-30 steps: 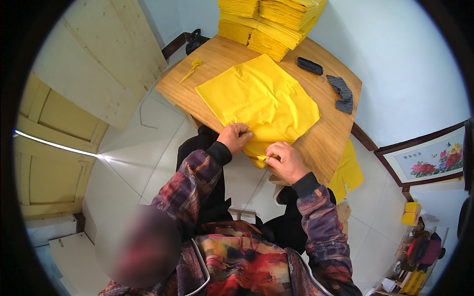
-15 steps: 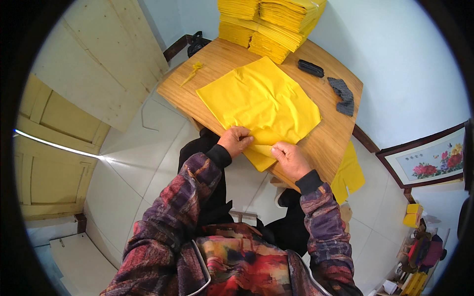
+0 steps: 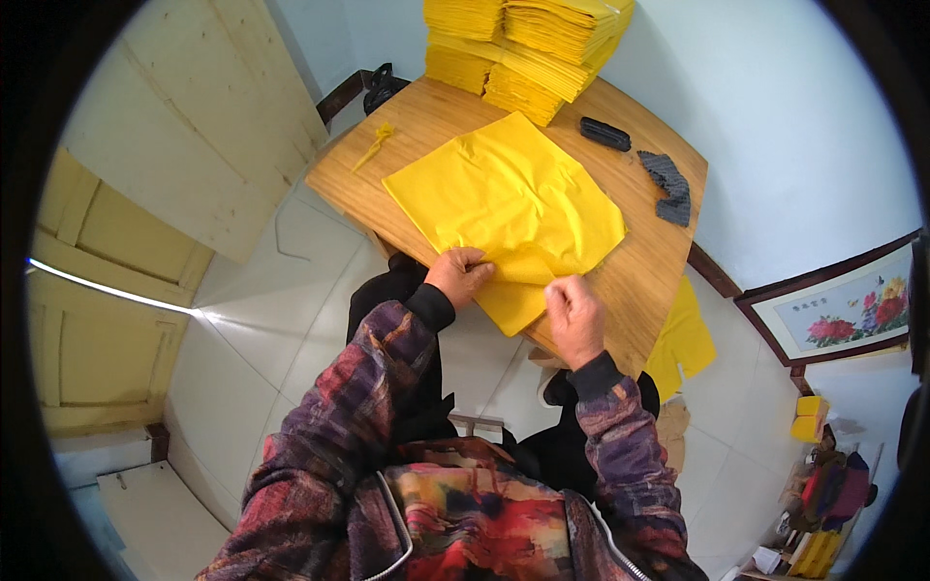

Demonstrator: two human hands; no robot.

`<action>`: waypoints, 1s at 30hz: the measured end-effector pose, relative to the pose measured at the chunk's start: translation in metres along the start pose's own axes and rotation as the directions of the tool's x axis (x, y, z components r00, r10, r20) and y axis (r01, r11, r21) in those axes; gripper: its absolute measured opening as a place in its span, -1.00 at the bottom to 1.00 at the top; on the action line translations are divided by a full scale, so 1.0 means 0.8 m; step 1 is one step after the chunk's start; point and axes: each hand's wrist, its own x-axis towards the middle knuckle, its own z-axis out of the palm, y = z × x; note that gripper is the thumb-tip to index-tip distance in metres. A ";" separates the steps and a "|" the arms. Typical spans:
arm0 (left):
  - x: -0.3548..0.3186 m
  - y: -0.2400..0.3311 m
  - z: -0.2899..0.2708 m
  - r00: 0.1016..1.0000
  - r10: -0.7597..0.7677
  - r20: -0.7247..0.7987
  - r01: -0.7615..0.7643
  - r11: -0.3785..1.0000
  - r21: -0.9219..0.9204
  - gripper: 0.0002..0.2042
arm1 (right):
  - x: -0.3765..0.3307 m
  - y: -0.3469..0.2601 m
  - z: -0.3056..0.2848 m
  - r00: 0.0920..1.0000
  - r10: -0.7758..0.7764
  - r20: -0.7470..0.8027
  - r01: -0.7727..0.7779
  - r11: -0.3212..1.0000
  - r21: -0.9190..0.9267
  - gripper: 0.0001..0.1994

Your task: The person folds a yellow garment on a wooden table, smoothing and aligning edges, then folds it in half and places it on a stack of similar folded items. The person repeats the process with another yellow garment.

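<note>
Cloth (image 3: 504,203) lies on the bench (image 3: 635,281), one corner hanging over the near edge. There the left hand (image 3: 460,278) pinches it; the right hand (image 3: 576,315), fingers curled closed, is just beside, contact unclear. Stack (image 3: 557,44) stands at the far edge.

On the wooden table (image 3: 651,266), a black oblong case (image 3: 605,134) lies near the far edge, a grey textured cloth (image 3: 666,189) near the right edge, and a knotted yellow strip (image 3: 373,147) near the left edge. Just past that edge's far corner sits a black bag (image 3: 382,87). A framed flower picture (image 3: 852,315) is against the wall.
</note>
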 end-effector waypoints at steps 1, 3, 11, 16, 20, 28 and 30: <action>0.001 -0.001 0.000 0.999 0.023 -0.022 -0.023 1.000 0.001 -0.85 | -0.008 0.001 -0.001 0.985 -0.165 0.055 0.167 0.985 -0.044 -0.83; 0.001 -0.002 0.002 0.997 0.055 -0.046 -0.056 0.998 -0.018 -0.86 | -0.020 0.004 0.001 0.921 -0.339 0.192 0.369 0.917 -0.154 -0.73; 0.002 0.003 -0.003 1.000 0.030 0.005 -0.030 1.000 0.003 -0.84 | -0.020 0.011 0.010 0.898 -0.369 0.239 0.421 0.879 -0.225 -0.75; -0.003 0.008 -0.002 0.998 0.055 -0.020 -0.055 0.998 0.012 -0.84 | -0.017 0.016 0.010 0.920 -0.337 0.202 0.368 0.919 -0.143 -0.83; -0.002 0.008 -0.003 0.998 0.062 -0.021 -0.062 0.998 0.007 -0.84 | -0.015 0.018 0.011 0.941 -0.277 0.193 0.293 0.954 -0.061 -0.85; 0.001 0.001 -0.001 0.997 0.069 -0.019 -0.069 0.998 -0.003 -0.84 | -0.002 0.024 0.002 0.931 -0.234 0.279 0.225 0.972 0.063 -0.88; 0.001 -0.001 -0.001 0.996 0.090 -0.022 -0.090 0.996 0.002 -0.84 | 0.002 0.026 0.000 0.928 -0.229 0.293 0.218 0.973 0.072 -0.89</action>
